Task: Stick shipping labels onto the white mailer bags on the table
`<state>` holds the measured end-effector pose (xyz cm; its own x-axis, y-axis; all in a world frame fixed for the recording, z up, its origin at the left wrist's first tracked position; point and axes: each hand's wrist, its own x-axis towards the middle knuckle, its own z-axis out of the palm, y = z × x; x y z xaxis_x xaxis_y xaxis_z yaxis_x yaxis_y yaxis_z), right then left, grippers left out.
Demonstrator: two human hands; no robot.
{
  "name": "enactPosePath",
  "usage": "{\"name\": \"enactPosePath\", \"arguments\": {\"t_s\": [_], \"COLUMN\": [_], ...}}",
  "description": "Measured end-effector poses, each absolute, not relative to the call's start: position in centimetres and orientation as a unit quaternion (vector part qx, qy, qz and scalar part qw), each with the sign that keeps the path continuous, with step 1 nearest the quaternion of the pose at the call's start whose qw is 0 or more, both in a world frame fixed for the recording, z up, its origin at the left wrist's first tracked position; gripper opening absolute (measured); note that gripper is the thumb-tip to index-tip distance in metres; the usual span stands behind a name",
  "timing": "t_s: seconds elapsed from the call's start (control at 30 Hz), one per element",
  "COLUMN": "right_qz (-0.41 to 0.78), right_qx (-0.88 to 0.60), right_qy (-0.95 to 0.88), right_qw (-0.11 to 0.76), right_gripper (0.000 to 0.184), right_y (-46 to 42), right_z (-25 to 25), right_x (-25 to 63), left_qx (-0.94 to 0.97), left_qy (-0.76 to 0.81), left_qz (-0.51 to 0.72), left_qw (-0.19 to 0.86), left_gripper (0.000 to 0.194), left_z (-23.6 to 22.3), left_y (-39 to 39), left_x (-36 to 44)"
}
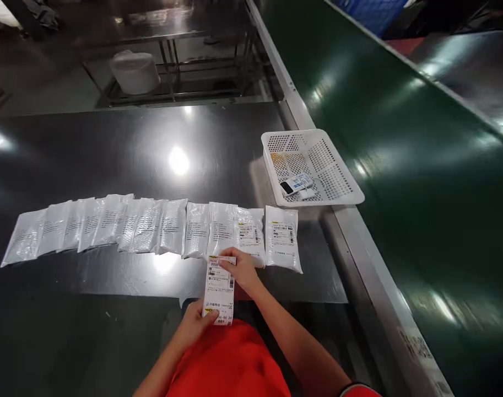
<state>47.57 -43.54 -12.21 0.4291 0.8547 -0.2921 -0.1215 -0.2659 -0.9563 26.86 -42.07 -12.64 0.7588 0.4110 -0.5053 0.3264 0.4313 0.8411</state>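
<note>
Across the far left of the steel table (111, 160), a row of white padded mailers (25, 237) begins, each overlapping or crowding the next, dark print facing up. Moving right, we come to my left hand (198, 320), thumb pressing the lower end of a printed label strip (220, 286), fingers tucked behind. The strip itself is up in front of me, over the table's near edge, just on my side of the row. It looks light, thin and bendy, likely to curl or crease if squeezed mid-span, so the ends and side edges seem the best hold. And now my right hand (241, 270), pinching the strip near its top, thumb across the print. Just beyond those fingers lie two labelled mailers, one partly behind my hand, the other (282, 237) fully in view at the row's right end. Further right, a white perforated basket (313, 202) holds a small device with a dark screen (296, 184), and past it runs the green conveyor belt (420, 193).
</note>
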Motion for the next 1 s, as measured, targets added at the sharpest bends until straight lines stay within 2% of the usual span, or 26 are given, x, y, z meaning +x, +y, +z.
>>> {"name": "enactPosePath", "arguments": {"t_s": [0.07, 0.17, 0.27, 0.33, 0.5, 0.73, 0.83, 0.93, 1.0], "right_qz": [0.429, 0.396, 0.338, 0.288, 0.262, 0.164, 0.142, 0.097, 0.098], "right_qx": [-0.676, -0.698, -0.727, -0.743, -0.767, -0.842, -0.852, -0.862, -0.841], "right_qy": [-0.252, -0.257, -0.274, -0.278, -0.273, -0.322, -0.339, -0.392, -0.473], "right_qw": [0.544, 0.539, 0.531, 0.537, 0.518, 0.4, 0.374, 0.307, 0.244], "right_gripper": [0.029, 0.024, 0.018, 0.018, 0.023, 0.02, 0.029, 0.055, 0.064], "right_y": [-44.2, -45.4, -46.0, -45.5, -40.4, -32.9, -33.0, -34.1, -34.8], "right_z": [-11.3, -10.5, -10.3, -11.0, -15.9, -22.7, -23.8, -24.3, -24.5], "right_x": [45.1, 42.2, 40.9, 41.5, 48.6, 55.8, 55.3, 53.7, 52.4], "left_qx": [0.575, 0.576, 0.511, 0.479, 0.409, 0.344, 0.369, 0.415, 0.474], "left_qy": [0.36, 0.383, 0.376, 0.393, 0.482, 0.528, 0.517, 0.504, 0.489], "left_qz": [0.051, 0.132, 0.113, 0.11, 0.15, 0.08, 0.036, 0.007, 0.008], "left_qw": [0.733, 0.71, 0.765, 0.777, 0.76, 0.772, 0.772, 0.757, 0.732], "left_gripper": [0.052, 0.064, 0.048, 0.047, 0.053, 0.068, 0.064, 0.053, 0.047], "left_z": [-12.6, -12.1, -11.7, -12.1, -15.2, -18.7, -18.9, -18.1, -16.8], "left_y": [-40.6, -38.0, -36.1, -35.9, -38.3, -41.5, -42.6, -43.6, -43.7], "left_x": [25.7, 25.7, 28.0, 30.0, 33.2, 32.2, 30.6, 28.5, 27.4]}}
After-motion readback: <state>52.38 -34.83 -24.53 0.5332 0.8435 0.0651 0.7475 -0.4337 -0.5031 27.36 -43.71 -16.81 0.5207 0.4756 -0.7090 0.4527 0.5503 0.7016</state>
